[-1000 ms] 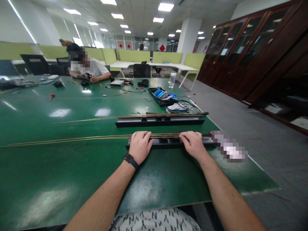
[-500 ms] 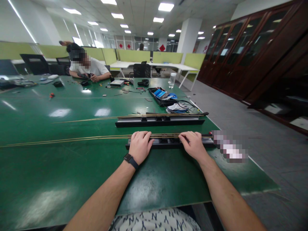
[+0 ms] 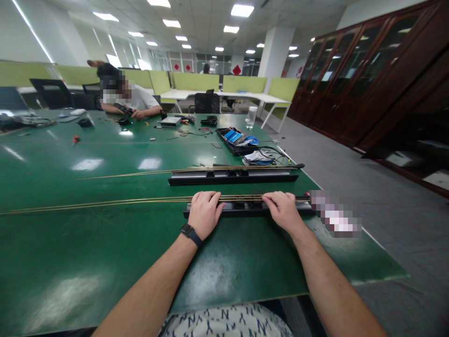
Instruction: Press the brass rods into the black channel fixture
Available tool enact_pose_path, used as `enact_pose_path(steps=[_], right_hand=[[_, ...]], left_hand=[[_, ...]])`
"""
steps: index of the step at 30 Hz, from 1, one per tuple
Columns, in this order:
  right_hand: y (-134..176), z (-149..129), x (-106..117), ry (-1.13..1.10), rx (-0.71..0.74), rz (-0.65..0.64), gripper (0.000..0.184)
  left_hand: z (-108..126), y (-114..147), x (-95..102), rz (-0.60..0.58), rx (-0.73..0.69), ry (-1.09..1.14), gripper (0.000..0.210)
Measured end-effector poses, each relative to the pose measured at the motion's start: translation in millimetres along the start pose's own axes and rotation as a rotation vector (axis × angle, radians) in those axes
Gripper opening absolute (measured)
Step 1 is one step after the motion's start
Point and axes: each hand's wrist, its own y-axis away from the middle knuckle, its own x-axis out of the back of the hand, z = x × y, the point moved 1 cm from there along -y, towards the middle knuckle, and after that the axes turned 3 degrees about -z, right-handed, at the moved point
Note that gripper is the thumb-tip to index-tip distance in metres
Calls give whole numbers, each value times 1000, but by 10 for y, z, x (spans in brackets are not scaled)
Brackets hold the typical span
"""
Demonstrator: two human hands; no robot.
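Observation:
A long black rail (image 3: 245, 213) with a silver inner strip lies crosswise before me on the green table. Thin gold rods (image 3: 115, 201) run along its top and reach far out to the left. My left hand (image 3: 205, 213) is closed over the rods and the rail's left part, thumb on the near side. Farther right, my right hand (image 3: 283, 211) pinches at the rods with thumb and fingertips, above the rail. Its fingers hide the exact grip point. Behind lies a second black rail (image 3: 231, 179) with more gold rods (image 3: 140, 173) along it.
A black tray (image 3: 229, 146) with blue items stands beyond the second rail, beside gloves (image 3: 259, 157) and cables. A clear cup (image 3: 251, 117) is near the table's right edge. Across the table (image 3: 105, 262) a person (image 3: 145, 100) handles a dark object. A blurred patch covers something at right.
My right hand has shifted slightly to the right along the rods. My left hand stays in place. The person across has moved the dark object a little.

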Motion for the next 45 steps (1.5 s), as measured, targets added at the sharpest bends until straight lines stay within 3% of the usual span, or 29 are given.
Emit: enact_pose_path(steps=[45], right_hand=[[-3,-53,-2,-12,-4,-16,30]], left_hand=[[3,-1,3,3,2,6,29]])
